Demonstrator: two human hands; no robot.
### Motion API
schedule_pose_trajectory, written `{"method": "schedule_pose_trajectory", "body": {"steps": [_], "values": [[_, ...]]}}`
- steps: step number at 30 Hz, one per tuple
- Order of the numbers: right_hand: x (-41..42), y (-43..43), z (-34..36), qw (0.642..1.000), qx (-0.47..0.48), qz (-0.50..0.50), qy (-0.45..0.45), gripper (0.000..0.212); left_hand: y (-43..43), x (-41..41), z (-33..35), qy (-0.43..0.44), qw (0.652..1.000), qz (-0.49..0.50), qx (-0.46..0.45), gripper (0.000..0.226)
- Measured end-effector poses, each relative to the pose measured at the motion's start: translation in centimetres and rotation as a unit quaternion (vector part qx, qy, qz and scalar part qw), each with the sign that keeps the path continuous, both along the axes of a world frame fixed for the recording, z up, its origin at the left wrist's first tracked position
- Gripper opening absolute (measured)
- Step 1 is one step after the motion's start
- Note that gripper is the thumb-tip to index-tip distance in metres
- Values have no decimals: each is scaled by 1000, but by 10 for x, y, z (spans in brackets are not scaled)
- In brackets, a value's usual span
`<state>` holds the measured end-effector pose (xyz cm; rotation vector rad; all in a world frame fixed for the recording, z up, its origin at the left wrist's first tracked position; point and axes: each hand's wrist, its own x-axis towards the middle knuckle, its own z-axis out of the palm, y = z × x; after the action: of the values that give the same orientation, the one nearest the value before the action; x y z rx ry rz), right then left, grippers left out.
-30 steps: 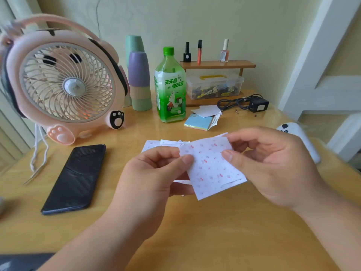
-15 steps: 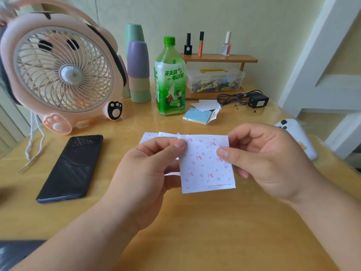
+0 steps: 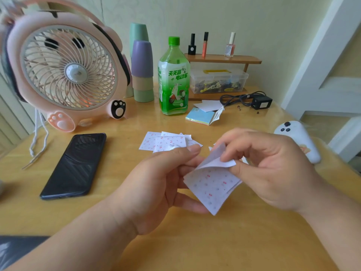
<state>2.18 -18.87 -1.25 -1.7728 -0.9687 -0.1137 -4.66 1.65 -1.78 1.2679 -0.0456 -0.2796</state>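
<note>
I hold a small white paper square (image 3: 212,185) printed with tiny red cherries above the wooden table (image 3: 195,241). My left hand (image 3: 164,180) pinches its left corner between thumb and fingers. My right hand (image 3: 263,167) pinches the upper flap, folded over so its plain white back shows. The sheet is turned like a diamond, one corner pointing down. Several more cherry-print papers (image 3: 166,142) lie flat on the table just behind my hands.
A dark phone (image 3: 75,165) lies at the left. A pink fan (image 3: 66,73), stacked cups (image 3: 142,71), a green bottle (image 3: 173,79), a coloured note pad (image 3: 201,117), a clear box (image 3: 218,80), a charger (image 3: 260,102) and a white controller (image 3: 298,139) stand around.
The sheet was held flat by both hands; now it is rotated to a diamond and lowered, and my right hand has folded its top flap over, showing the white back.
</note>
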Motion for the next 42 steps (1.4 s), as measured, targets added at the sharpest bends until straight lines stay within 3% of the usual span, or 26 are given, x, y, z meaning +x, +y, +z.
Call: {"method": "schedule_pose_trajectory", "body": {"steps": [3, 7, 12, 14, 17, 21, 25, 30, 40, 42], "values": [[-1, 1, 2, 998, -38, -8, -47, 23, 0, -1, -1, -27, 999, -2, 39, 34], [-2, 2, 3, 994, -50, -23, -90, 22, -4, 0, -2, -23, 997, 43, 64, 12], [-5, 6, 6, 958, -86, -160, -224, 20, -6, 1, -1, -27, 992, 106, 56, 13], [-12, 8, 8, 960, -64, -200, -185, 26, -6, 1, -2, -36, 989, 135, 50, 17], [-24, 14, 10, 985, -31, -157, -68, 39, -7, 2, -5, -61, 984, 161, 52, 16], [-36, 28, 6, 982, -92, -162, 1, 57, -13, 2, -9, -86, 980, 173, 54, 8], [-36, 31, 6, 973, -124, -196, 23, 40, -15, 3, -10, -82, 979, 178, 54, 10], [-34, 29, 8, 972, -136, -192, 7, 34, -15, 4, -10, -59, 978, 195, 49, 9], [-8, 13, 8, 971, 8, -152, 184, 28, -6, 12, -9, -4, 960, 279, 21, 1], [-4, 12, 7, 964, 50, -141, 220, 25, -5, 11, -9, -4, 962, 274, 10, 11]]}}
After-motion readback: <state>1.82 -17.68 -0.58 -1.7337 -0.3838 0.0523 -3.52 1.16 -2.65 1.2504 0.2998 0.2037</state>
